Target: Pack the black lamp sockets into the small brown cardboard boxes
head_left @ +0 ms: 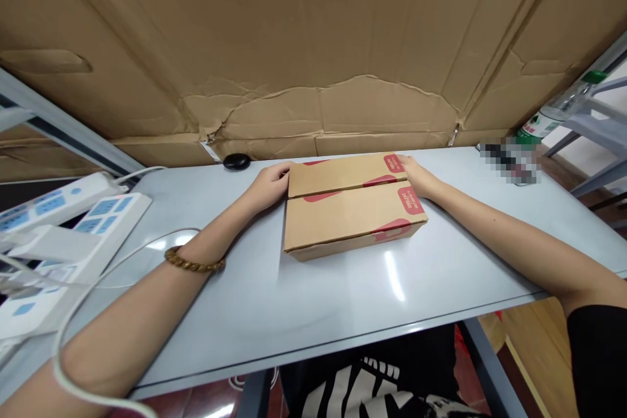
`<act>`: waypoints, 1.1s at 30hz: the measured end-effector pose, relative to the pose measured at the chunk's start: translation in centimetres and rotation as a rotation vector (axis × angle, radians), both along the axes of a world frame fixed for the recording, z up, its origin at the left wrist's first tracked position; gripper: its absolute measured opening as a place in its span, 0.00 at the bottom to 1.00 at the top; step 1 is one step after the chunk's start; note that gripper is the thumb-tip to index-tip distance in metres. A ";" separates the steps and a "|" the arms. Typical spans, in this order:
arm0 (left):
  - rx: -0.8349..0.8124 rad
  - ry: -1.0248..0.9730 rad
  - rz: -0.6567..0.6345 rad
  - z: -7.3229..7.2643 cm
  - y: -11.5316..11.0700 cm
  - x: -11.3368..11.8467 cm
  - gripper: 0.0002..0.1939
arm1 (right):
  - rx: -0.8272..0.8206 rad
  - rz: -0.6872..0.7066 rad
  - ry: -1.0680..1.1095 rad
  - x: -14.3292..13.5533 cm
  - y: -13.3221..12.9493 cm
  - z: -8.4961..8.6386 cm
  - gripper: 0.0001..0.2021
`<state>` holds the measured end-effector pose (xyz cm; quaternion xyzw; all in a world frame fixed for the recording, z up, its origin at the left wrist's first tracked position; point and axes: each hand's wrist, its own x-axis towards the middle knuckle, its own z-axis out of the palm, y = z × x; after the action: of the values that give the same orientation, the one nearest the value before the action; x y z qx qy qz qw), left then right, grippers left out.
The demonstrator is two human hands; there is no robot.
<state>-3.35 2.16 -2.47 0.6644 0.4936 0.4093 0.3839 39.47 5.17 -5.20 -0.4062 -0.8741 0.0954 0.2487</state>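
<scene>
**Held at Both Ends**

From my remote post, I watch the left hand (pixel 271 187) and right hand (pixel 414 176) grasp opposite ends of the far long brown cardboard box (pixel 343 175), probably to keep it square beside its matching near box (pixel 343 215), towards the back of the glossy pale-grey desk (pixel 245 304). Some fingertips are hidden. White lettering on the red corner labels (pixel 410 200) is too small to read.

PLACE: from my remote post I see a makeshift work area, office or workshop unclear | SIGNS: cardboard backing (pixel 343 32), glossy surface (pixel 333 300), metal frame (pixel 73 134), 2 power strips (pixel 120 222), tiled floor (pixel 171 403)
</scene>
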 end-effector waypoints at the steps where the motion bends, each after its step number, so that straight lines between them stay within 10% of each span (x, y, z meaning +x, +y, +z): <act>1: 0.021 0.059 -0.016 0.0 -0.1 -0.1 0.18 | -0.005 0.000 -0.006 0.1 -0.1 -0.1 0.25; 33: 0.190 0.344 -0.154 -0.9 -0.7 0.2 0.19 | -0.120 0.005 0.148 1.3 -2.0 1.3 0.20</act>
<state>-3.14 1.49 -3.41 0.7934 0.4589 0.3039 0.2599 40.78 3.18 -3.86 -0.4098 -0.8472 0.1779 0.2875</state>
